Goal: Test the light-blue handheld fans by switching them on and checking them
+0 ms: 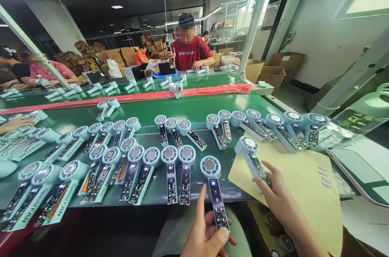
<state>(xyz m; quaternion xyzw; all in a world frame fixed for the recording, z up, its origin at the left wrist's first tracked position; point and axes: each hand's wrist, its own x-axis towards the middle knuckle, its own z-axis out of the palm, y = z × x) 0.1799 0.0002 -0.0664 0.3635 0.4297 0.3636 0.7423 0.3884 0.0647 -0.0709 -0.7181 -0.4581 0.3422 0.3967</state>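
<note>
A long green counter [197,111] runs across the frame from left to right, with a red strip along its far side. Across the middle of the frame, rows of pale blue handheld fan bodies [133,168] lie on it, round heads up-frame and open circuit boards showing in their handles; some at lower left carry the words "Speed FAN". Right of centre lies a tan sheet of cardboard [304,184], its left end over the counter's near edge. At the far right edge sits a white device with a lit green display [355,121].

Beyond the counter, at upper centre, a person in a red shirt [190,52] is seated, and another person in a patterned top [42,71] sits at upper left. A co-worker's hand [15,123] rests on the counter at the left edge.

At lower centre the left hand [206,232] grips the lower end of one fan body [214,188], thumb on the handle and index finger raised beside it; its head rests on the counter's near edge. At lower right the right hand [278,196] closes its fingers around the handle of a second fan body [252,156], which lies on the cardboard.
</note>
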